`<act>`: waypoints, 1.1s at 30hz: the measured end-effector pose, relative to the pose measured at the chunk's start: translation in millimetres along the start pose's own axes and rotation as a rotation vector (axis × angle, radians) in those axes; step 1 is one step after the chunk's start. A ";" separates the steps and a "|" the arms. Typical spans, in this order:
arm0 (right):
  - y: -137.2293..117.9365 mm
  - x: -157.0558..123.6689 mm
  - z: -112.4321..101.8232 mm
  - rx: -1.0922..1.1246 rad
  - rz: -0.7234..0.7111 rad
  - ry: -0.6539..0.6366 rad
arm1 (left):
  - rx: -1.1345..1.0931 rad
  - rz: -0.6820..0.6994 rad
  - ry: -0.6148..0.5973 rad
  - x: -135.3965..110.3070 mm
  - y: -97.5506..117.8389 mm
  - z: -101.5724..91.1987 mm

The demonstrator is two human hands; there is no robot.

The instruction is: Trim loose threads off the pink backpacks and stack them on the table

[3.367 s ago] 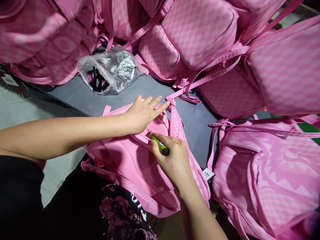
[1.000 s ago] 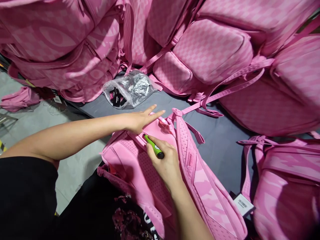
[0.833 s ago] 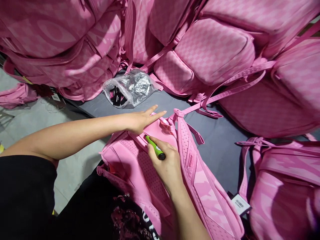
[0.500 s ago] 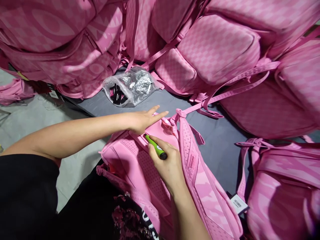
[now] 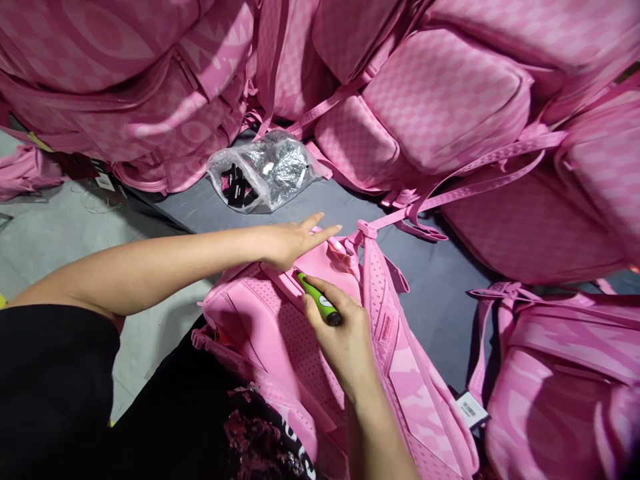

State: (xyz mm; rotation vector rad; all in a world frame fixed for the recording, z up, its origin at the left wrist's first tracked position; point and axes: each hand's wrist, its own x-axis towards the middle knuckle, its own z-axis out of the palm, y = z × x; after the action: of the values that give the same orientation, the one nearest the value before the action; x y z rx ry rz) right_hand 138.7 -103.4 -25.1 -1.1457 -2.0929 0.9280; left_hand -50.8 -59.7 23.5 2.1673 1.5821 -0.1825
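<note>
A pink backpack [image 5: 265, 300] lies against my body with its dotted back panel and straps facing up. My left hand [image 5: 293, 243] rests across its upper part, fingers stretched out and spread. Held in my right hand [image 5: 345, 340] is a green pen-shaped tool with black ends [image 5: 320, 299]. The tool points up and left at a seam on the backpack, close under my left hand. Whether its tip touches the fabric, I cannot tell. A shoulder strap [image 5: 387, 313] of the backpack runs along the right of my right hand.
On the grey tabletop [image 5: 425, 273] lies a clear plastic bag [image 5: 270, 175] with black tags inside. Several pink checkered backpacks [image 5: 450, 100] crowd the far side. Another pink backpack [image 5: 565, 380] stands at the right, near a white barcode label [image 5: 471, 409]. At the left is the floor [image 5: 145, 363].
The tool in my right hand has shifted slightly right and down. My left hand stays spread on the backpack. The whole view has shifted slightly.
</note>
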 end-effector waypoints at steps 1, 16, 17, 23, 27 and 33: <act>0.1 -0.3 -0.6 0.003 -0.003 0.002 | 0.000 -0.007 -0.006 -0.1 0.5 -0.6; 4.0 2.2 -4.3 -0.030 -0.084 -0.047 | -0.067 0.006 -0.015 2.2 -1.5 0.5; 4.0 2.4 -4.8 -0.036 -0.084 -0.057 | -0.063 0.007 -0.011 2.0 -1.2 0.6; 3.4 4.0 -5.7 -0.055 -0.122 -0.056 | -0.067 0.023 0.044 1.7 -2.3 5.0; 3.9 6.3 -5.0 -0.076 -0.119 -0.056 | -0.054 0.024 0.068 1.5 -2.7 8.2; 9.3 9.3 -9.2 -0.164 -0.144 -0.076 | -0.099 0.044 0.079 4.2 -5.0 8.0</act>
State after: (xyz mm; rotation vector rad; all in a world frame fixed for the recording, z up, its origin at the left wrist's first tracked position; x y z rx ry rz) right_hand 145.6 -88.9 -25.6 -1.0372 -2.3150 0.7541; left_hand -52.9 -58.2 13.6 2.1549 1.5498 -0.0051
